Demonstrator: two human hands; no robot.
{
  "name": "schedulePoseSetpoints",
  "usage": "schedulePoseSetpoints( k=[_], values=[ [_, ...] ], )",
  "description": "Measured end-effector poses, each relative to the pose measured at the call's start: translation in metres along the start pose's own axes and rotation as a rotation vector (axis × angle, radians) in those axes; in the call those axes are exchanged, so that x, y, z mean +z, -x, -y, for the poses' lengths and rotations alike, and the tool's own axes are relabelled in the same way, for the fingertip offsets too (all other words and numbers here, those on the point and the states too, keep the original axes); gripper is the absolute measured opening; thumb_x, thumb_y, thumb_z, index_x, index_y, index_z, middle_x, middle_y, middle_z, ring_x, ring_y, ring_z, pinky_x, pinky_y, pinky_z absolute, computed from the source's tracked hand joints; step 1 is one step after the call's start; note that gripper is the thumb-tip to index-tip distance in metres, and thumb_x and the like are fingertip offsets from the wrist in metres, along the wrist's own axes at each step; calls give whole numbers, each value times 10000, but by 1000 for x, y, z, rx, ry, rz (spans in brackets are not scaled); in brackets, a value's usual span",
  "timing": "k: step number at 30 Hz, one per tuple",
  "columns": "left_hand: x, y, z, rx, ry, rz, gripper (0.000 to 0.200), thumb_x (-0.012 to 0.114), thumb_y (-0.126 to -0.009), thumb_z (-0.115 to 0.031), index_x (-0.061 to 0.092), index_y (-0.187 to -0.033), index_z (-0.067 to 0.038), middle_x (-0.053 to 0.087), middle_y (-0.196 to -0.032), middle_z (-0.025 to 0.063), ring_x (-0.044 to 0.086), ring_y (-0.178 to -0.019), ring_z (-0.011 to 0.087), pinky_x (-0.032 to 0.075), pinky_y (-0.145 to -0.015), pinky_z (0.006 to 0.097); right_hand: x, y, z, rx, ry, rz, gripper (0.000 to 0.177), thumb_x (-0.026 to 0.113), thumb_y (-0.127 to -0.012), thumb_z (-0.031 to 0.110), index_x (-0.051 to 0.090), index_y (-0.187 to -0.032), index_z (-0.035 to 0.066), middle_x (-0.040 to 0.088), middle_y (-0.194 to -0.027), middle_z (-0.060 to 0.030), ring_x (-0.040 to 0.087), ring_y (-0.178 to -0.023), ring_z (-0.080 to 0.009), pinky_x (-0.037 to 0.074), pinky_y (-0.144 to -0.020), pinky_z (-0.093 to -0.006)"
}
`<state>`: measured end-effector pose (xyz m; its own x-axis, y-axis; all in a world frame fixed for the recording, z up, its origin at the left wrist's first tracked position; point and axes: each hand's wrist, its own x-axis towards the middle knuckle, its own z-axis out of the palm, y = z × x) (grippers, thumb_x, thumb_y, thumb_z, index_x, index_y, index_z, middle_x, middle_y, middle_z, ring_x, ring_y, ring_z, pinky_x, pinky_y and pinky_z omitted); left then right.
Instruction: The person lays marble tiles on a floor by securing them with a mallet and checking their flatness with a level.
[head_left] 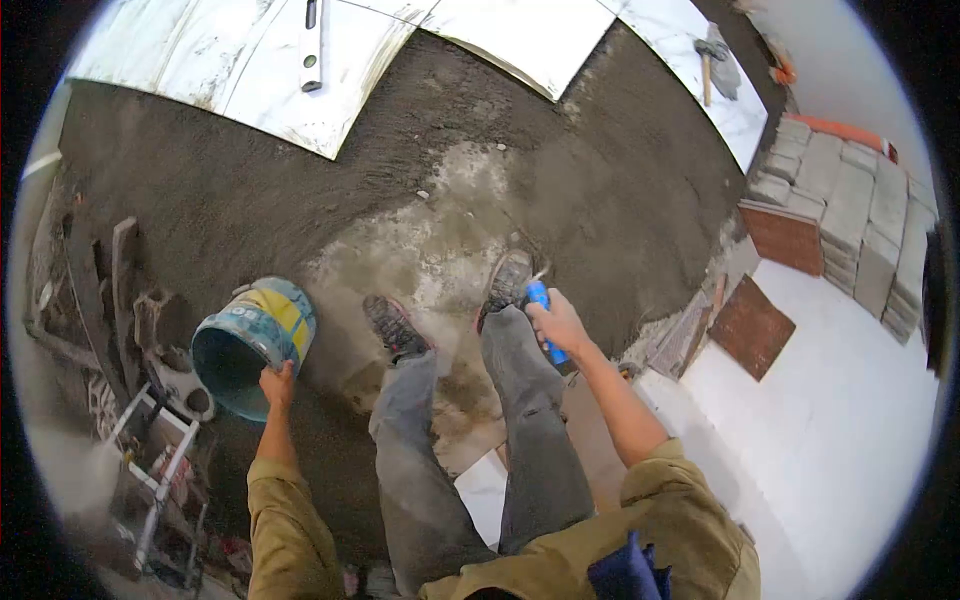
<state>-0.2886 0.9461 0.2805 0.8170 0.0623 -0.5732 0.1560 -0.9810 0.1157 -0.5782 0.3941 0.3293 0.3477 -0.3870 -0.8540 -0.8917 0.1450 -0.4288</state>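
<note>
While the left hand (278, 385) clamps its fingers on the rim of the tipped bucket (285, 310) at eight o'clock, the right hand (558, 322) is closed around a blue-handled tool (540, 297) at three. A firm rim grip and steady feet on the mortar bed (620, 190) seem wise. The bucket's label is too blurred to read. White tiles (250, 60) lie at twelve.

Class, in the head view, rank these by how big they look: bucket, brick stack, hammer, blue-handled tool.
1. brick stack
2. bucket, though nearer the camera
3. hammer and blue-handled tool: about alike; the right hand hides part of the tool.
</note>
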Motion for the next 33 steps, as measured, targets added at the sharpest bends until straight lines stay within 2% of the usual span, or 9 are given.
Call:
schedulePoseSetpoints(
  k=[4, 8, 9, 15, 20, 22, 25, 27, 33],
  values=[
    [24, 33, -32, -140, -97, 72, 530, 773, -725, -376, 644, -889, 111, 667, -868, 301, 649, -858, 455, 499, -760, 469, -66, -10, 43, 138, 36, 68, 320, 603, -880, 307, 498, -955, 14, 639, -728, -113, 628, -553, -196, 488, -456, -350],
    [48, 78, -91, -137, -84, 21, 485, 755, -731, -350, 652, -870, 102, 666, -870, 304, 656, -873, 450, 502, -759, 473, -114, -46, 67, -76, 163, 44, 329, 584, -892, 298, 493, -930, -16, 617, -655, -141, 633, -524, -236, 503, -474, -379],
    [58, 83, -95, -168, -79, 52, 494, 763, -736, -345, 655, -886, 112, 660, -877, 319, 659, -889, 450, 504, -760, 468, -122, -60, 76, -102, 265, 52, 351, 566, -898, 307, 493, -956, -32, 642, -712, -212, 673, -627, -340, 536, -581, -444],
    [87, 120, -163, -243, -4, 113, 519, 785, -749, -329, 651, -958, 128, 661, -905, 319, 657, -914, 443, 506, -791, 443, -121, -152, 157, -370, 657, -53, 405, 522, -910, 316, 467, -1069, -52, 629, -963, -362, 603, -938, -530, 485, -827, -553],
    [64, 81, -176, -186, 584, -18, 596, 733, -842, -365, 587, -1191, 95, 657, -1124, 204, 628, -1006, 309, 479, -878, 377, -107, -197, 231, -233, 835, -58, 347, 518, -897, 240, 469, -1107, -32, 635, -1025, -333, 629, -949, -492, 511, -828, -528],
    [39, 43, -209, -390, 1060, -56, 630, 704, -873, -378, 543, -1258, 94, 615, -1206, 159, 592, -1046, 261, 473, -891, 367, -119, -204, 230, -95, 926, -73, 334, 520, -889, 217, 475, -1117, -23, 636, -1045, -317, 641, -952, -472, 518, -827, -523],
    [60, 10, -202, -587, 1094, -148, 601, 694, -876, -375, 581, -1192, 124, 645, -1171, 203, 630, -1017, 302, 488, -867, 384, -151, -216, 202, -113, 1152, -132, 343, 547, -875, 241, 489, -1136, 26, 638, -1035, -275, 652, -948, -453, 526, -817, -530],
    [59, 2, -208, -652, 567, -374, 584, 685, -876, -370, 611, -1117, 157, 661, -1131, 252, 656, -980, 352, 501, -852, 414, -176, -222, 199, -101, 1361, -63, 353, 542, -878, 245, 482, -1167, 52, 625, -1056, -243, 661, -957, -427, 540, -807, -510],
    [67, 4, -201, -655, 491, -390, 608, 666, -881, -383, 608, -1084, 187, 651, -1101, 308, 655, -988, 395, 502, -864, 444, -197, -238, 215, -67, 1539, -61, 308, 482, -926, 176, 517, -1194, 28, 621, -1085, -233, 677, -926, -393, 555, -772, -456]
  ],
)
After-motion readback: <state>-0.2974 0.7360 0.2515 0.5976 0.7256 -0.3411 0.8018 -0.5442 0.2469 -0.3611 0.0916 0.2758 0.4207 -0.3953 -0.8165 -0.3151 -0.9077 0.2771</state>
